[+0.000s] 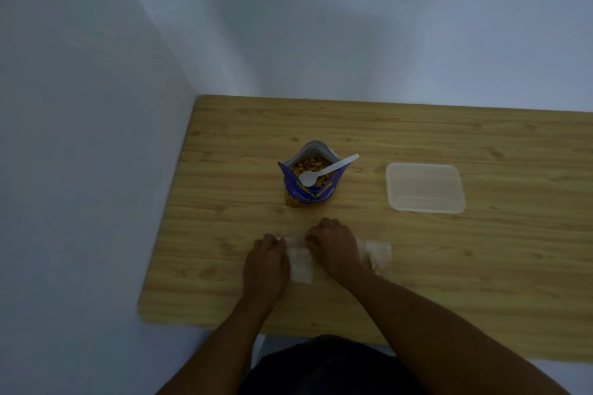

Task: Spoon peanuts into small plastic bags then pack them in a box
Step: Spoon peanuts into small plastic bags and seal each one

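Now my left hand [266, 255], right hand [333, 247] pinch mouth of small bag [300, 266], lower centre; film limp, slippery, weightless: grip rim.

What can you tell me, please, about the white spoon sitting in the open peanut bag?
The spoon looks like white plastic, made in one piece. It lies tilted in the open mouth of the blue peanut bag. Its bowl rests on the peanuts near the bag's front edge. Its handle leans over the right rim and points away to the right. Nothing else touches it.
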